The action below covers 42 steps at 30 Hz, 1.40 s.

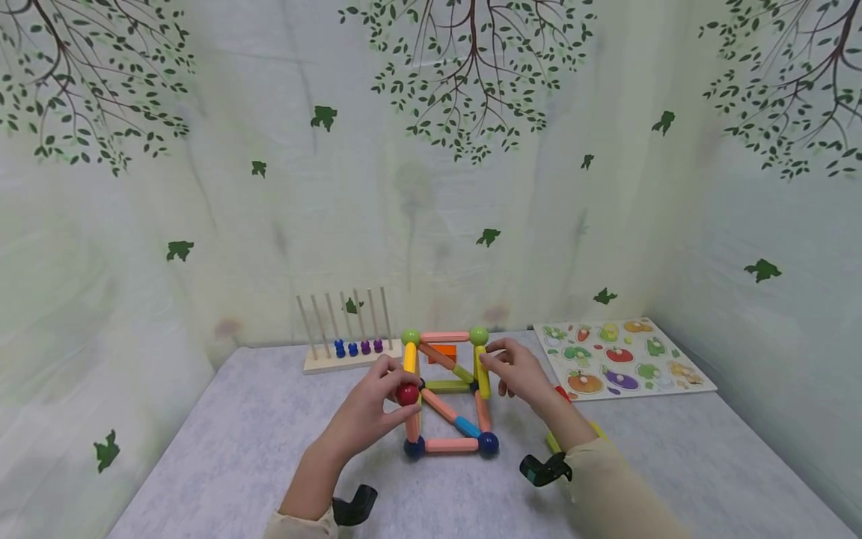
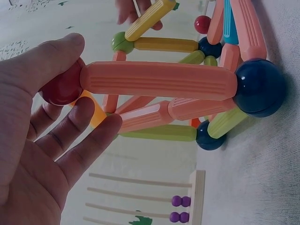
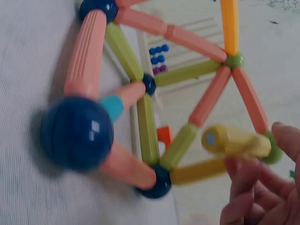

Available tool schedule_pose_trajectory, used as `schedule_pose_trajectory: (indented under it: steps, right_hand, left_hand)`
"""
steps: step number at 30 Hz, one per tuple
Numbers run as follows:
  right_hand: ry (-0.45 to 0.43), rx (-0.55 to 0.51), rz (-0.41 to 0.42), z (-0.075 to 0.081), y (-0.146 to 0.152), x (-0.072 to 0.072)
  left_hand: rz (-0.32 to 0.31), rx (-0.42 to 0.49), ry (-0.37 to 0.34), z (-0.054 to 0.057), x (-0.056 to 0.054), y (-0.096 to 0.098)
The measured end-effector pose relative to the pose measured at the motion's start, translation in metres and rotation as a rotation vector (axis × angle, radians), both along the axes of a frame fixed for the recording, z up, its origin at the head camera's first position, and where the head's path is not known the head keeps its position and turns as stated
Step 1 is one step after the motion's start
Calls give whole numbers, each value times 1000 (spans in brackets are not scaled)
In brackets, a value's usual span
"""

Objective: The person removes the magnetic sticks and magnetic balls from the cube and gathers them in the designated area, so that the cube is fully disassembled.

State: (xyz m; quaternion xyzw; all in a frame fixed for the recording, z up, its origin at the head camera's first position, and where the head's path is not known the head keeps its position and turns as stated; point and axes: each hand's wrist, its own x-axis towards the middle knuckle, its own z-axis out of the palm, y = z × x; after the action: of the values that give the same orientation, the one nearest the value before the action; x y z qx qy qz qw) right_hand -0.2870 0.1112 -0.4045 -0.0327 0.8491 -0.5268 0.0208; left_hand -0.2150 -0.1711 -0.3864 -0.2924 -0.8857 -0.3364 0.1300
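A frame of magnetic sticks and balls (image 1: 450,386) stands mid-table, with dark blue balls (image 2: 260,87) low down and green balls (image 1: 479,336) at the upper back. My left hand (image 1: 367,408) pinches a red ball (image 2: 63,86) between thumb and fingers, atop an upright pink stick (image 2: 159,80). An orange-yellow stick (image 1: 409,358) runs from the left green ball toward it. At the frame's right, my right hand (image 1: 517,370) has thumb and fingertips around a yellow stick (image 3: 234,140), near its end at the green ball. The stick's other end points free and looks blurred.
Behind the frame on the left is a wooden peg rack (image 1: 346,361) with blue and purple beads. A vegetable picture board (image 1: 626,359) lies at the back right. An orange block (image 1: 442,353) sits behind the frame. Loose yellow-green pieces (image 1: 554,442) lie under my right forearm.
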Motion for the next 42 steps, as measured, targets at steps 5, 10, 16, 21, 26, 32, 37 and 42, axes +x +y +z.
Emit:
schedule_pose_trajectory:
  steps: [5, 10, 16, 21, 26, 32, 37, 42]
  right_hand:
    - [-2, -20, -152, 1, -21, -3]
    - [48, -20, -216, 0, -24, -5]
    - [96, -27, -188, -2, -19, -6]
    - [96, -39, -176, -2, -16, -6]
    - [96, -33, -163, -2, -14, -7]
    - [72, -32, -150, 0, -12, -6]
    - [78, -40, -132, 2, -10, -5]
    - [92, -55, -125, 2, -8, -6]
  left_hand:
    - [-3, 3, 2, 0, 0, 0]
    - [-3, -5, -1, -1, -1, 2]
    - [-2, -4, -7, 1, -1, 3]
    - [-7, -6, -12, 1, 0, 2]
    - [-3, -4, -6, 1, 1, 1]
    - [-7, -2, -9, 0, 1, 0]
    - [-7, 1, -3, 1, 1, 0]
    - [3, -1, -14, 1, 1, -1]
